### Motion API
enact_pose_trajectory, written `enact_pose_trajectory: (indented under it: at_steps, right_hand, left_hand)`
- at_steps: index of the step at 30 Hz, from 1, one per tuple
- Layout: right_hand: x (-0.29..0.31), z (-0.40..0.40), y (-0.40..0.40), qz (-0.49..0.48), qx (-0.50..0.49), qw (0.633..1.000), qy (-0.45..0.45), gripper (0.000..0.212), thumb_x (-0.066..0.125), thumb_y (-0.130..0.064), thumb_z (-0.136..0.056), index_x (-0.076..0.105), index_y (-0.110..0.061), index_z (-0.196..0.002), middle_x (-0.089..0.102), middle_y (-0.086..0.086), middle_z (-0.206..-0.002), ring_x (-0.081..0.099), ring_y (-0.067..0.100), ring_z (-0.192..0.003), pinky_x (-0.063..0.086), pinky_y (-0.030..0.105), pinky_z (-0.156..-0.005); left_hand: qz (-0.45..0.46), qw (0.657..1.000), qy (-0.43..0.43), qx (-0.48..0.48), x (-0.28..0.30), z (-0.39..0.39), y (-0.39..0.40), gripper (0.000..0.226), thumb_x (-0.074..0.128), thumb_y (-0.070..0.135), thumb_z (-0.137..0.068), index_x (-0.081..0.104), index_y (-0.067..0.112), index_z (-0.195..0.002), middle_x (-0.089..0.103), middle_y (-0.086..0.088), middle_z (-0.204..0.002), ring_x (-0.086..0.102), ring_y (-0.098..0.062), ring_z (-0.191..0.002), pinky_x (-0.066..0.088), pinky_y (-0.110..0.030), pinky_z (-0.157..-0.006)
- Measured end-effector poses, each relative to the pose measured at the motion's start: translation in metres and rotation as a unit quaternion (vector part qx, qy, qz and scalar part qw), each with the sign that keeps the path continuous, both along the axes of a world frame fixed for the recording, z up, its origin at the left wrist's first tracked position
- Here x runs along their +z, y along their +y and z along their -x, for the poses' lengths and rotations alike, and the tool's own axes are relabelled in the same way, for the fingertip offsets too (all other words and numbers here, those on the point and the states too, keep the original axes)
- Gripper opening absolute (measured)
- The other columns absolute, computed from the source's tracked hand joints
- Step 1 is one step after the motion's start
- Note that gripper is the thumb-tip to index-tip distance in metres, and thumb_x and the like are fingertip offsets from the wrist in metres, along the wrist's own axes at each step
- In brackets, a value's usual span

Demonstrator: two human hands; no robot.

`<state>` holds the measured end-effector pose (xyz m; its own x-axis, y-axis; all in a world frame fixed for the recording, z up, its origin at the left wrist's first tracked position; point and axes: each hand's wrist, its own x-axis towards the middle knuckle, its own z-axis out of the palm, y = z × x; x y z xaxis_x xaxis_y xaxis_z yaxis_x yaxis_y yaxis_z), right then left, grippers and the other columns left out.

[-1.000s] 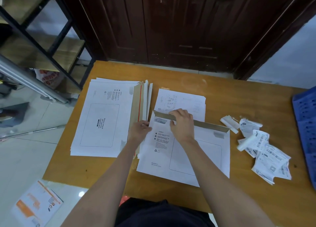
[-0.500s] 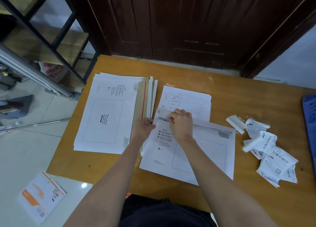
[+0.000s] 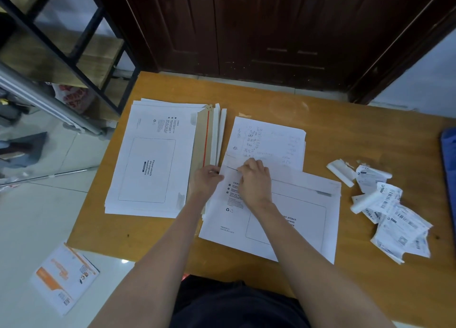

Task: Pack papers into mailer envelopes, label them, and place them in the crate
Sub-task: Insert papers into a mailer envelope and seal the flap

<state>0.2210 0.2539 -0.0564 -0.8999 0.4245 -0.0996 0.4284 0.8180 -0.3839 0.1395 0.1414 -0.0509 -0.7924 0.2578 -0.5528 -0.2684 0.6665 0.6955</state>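
A white mailer envelope [image 3: 291,219] lies flat on the wooden table [image 3: 345,135] in front of me, its flap folded down along the far edge. My right hand [image 3: 254,179] presses on the flap near its left end, fingers curled over the fold. My left hand [image 3: 206,179] holds the envelope's far left corner. Handwritten papers [image 3: 269,140] lie just beyond the envelope. A stack of unused mailers [image 3: 158,159] sits to the left. Crumpled shipping labels and backing strips [image 3: 392,209] lie to the right. A sliver of the blue crate [image 3: 449,159] shows at the right edge.
A dark wooden door [image 3: 271,31] stands behind the table. A black metal shelf [image 3: 61,43] is at the left. A printed orange-and-white packet [image 3: 64,278] lies on the tiled floor at lower left.
The envelope's flap, standing up with its brown inside showing a second ago, now lies folded flat. Both hands stay at the flap's left end.
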Motion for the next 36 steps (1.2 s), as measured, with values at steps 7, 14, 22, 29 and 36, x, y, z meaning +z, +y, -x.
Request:
enact_pose_trajectory:
  at_steps: [7,14,22,29,36]
  right_hand:
    - [0.010,0.001,-0.002,-0.015,0.059,0.994,-0.090,0.059,0.050,-0.001,-0.083,0.042,-0.018,-0.139,0.041,-0.001,-0.135,0.034,0.023,-0.124,0.029,0.034,-0.097]
    - [0.016,0.002,0.010,0.174,-0.091,0.979,0.049,0.036,0.045,0.000,-0.088,0.063,-0.013,-0.116,0.053,0.002,-0.122,0.053,0.021,-0.110,0.043,0.035,-0.095]
    - [0.011,-0.050,0.008,0.221,-0.431,0.856,0.180,0.017,0.052,-0.004,-0.089,0.056,-0.013,-0.103,0.055,-0.002,-0.098,0.053,0.013,-0.081,0.043,0.027,-0.067]
    - [0.009,-0.086,0.035,0.349,-0.604,0.701,0.151,0.016,0.052,-0.027,-0.091,0.055,-0.014,-0.099,0.068,0.002,-0.080,0.066,0.019,-0.064,0.047,0.029,-0.060]
    - [0.012,-0.087,0.058,0.438,-0.631,0.624,0.146,0.040,0.063,-0.043,-0.085,0.063,-0.008,-0.066,0.065,0.002,-0.060,0.062,0.015,-0.052,0.049,0.027,-0.058]
  left_hand:
    - [-0.004,1.000,-0.014,0.008,-0.002,0.001,0.001,0.013,0.067,0.014,-0.079,0.067,0.022,-0.090,0.070,-0.001,-0.087,0.066,-0.023,-0.083,0.054,-0.038,-0.076]
    - [0.024,0.999,0.013,0.020,0.014,-0.004,0.006,0.013,0.058,0.010,-0.083,0.062,0.019,-0.092,0.062,0.005,-0.082,0.059,-0.016,-0.072,0.046,-0.026,-0.063]
    - [0.128,0.961,0.241,0.048,0.026,-0.013,-0.008,0.026,0.056,0.019,-0.087,0.060,0.009,-0.111,0.063,-0.007,-0.106,0.060,-0.029,-0.082,0.045,-0.033,-0.067]
    - [0.208,0.915,0.342,0.044,0.013,-0.047,0.002,0.052,0.066,0.007,-0.070,0.052,0.007,-0.120,0.047,-0.015,-0.124,0.044,-0.036,-0.110,0.037,-0.044,-0.087]
    - [0.000,0.825,0.392,-0.407,-0.002,-0.110,0.032,0.035,0.064,0.011,-0.078,0.063,0.016,-0.113,0.053,-0.004,-0.122,0.053,-0.025,-0.108,0.049,-0.042,-0.090]
